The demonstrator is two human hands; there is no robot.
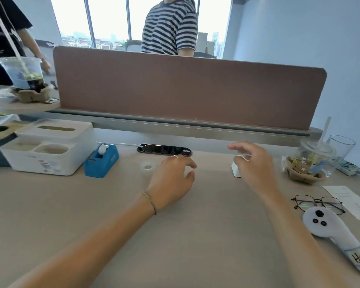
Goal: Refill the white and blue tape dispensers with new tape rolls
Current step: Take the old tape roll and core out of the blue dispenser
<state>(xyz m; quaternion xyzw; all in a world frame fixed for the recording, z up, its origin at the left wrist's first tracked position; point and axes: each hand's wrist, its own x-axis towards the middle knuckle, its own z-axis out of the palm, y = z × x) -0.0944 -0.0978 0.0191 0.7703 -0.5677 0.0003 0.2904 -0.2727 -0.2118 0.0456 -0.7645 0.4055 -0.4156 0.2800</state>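
Observation:
The blue tape dispenser (101,161) stands at the left of the desk with a roll of tape mounted in it. A loose clear tape roll (147,167) lies flat on the desk just left of my left hand (173,179), which hovers with fingers apart and holds nothing. The white tape dispenser (236,170) sits right of centre, mostly hidden behind my right hand (256,163). That hand is over it with its fingers spread; whether the fingers touch it is unclear.
A white organiser box (46,150) stands left of the blue dispenser. A cable port (164,150) lies by the brown divider (187,88). Drink cups and a glass (339,152) stand far right, with spectacles (318,204), a paper slip and a plush toy (333,231). Two people stand behind the divider.

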